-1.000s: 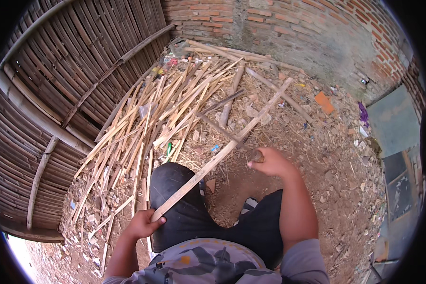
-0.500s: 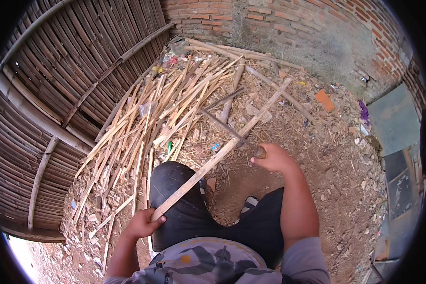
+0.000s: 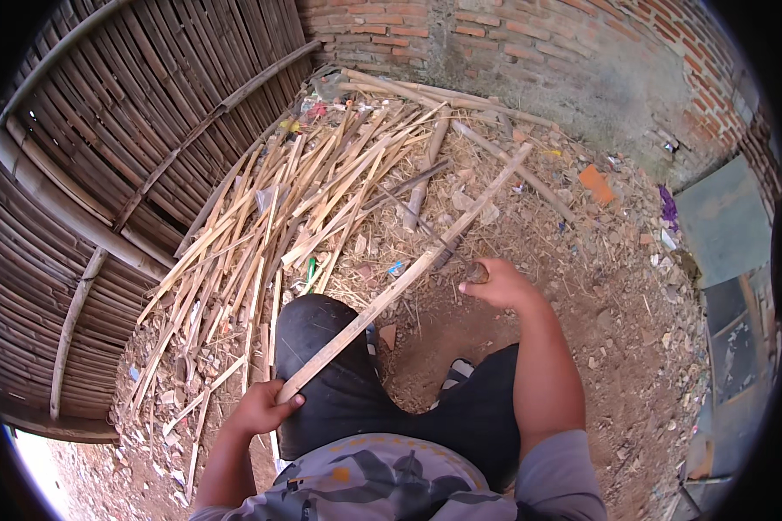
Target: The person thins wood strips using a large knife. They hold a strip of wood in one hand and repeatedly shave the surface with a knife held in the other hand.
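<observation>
My left hand (image 3: 261,408) is closed round the near end of a long pale bamboo strip (image 3: 399,286). The strip slants across my left knee, up and to the right, with its far end above the rubble. In my closed right hand (image 3: 500,286) is the short handle of a machete (image 3: 427,226). Its thin dark blade reaches up and left, crossing the strip beyond its middle. Whether the edge bites into the bamboo cannot be made out.
Many split bamboo strips (image 3: 235,260) lie heaped on the ground at the left, beside a bamboo-slat wall (image 3: 174,113). A worn brick wall (image 3: 547,69) closes off the back. Grey panels (image 3: 725,221) lean at the right. An orange scrap (image 3: 596,184) lies among stones and litter.
The machete blade has turned slightly and its tip has shifted to the right. My right hand has moved up a little. My left hand and the strip are almost unmoved.
</observation>
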`<state>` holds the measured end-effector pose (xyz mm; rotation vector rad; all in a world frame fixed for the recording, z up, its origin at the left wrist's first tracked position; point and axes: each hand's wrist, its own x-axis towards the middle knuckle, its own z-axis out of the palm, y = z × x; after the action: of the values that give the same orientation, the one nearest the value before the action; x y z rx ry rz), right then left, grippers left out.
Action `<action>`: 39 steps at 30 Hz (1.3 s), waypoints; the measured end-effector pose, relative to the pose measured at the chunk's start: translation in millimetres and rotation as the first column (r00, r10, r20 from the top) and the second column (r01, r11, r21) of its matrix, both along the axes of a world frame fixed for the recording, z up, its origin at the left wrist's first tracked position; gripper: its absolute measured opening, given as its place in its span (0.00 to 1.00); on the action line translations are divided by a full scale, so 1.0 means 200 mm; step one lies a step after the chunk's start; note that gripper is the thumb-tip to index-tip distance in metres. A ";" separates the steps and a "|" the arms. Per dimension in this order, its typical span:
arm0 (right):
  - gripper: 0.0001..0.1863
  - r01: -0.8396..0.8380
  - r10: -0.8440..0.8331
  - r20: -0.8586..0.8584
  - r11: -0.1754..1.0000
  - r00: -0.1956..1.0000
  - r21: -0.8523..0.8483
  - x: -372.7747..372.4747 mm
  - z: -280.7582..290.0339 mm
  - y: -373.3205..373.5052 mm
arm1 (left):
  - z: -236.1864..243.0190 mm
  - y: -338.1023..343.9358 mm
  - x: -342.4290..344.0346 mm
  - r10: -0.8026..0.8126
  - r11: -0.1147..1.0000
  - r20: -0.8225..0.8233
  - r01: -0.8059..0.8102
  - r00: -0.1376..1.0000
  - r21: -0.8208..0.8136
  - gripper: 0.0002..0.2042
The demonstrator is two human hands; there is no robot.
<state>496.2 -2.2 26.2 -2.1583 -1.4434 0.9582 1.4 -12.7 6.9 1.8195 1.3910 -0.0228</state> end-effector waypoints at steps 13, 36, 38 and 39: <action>0.24 -0.190 0.190 -0.009 0.981 0.982 0.044 -0.08 0.01 -0.01 | 0.04 -0.01 0.02 -0.003 1.000 -0.031 0.003 1.000 0.001 0.21; 0.26 0.131 -0.134 -0.149 0.991 0.980 -0.030 0.00 0.05 -0.03 | -0.04 0.01 -0.02 0.013 1.000 0.081 -0.011 0.997 -0.027 0.24; 0.27 0.017 -0.015 -0.124 1.000 0.992 0.014 -0.05 0.07 -0.04 | -0.06 0.01 -0.04 0.022 0.999 0.077 -0.019 0.997 -0.041 0.24; 0.28 -0.041 0.044 -0.110 0.999 0.993 0.035 -0.09 0.07 -0.04 | -0.07 0.01 -0.05 0.029 0.999 0.073 -0.025 0.997 -0.044 0.25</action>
<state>478.8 -10.4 40.4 -2.0252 -1.4472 1.0447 -8.6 -10.6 -7.7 1.7491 1.3535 0.0282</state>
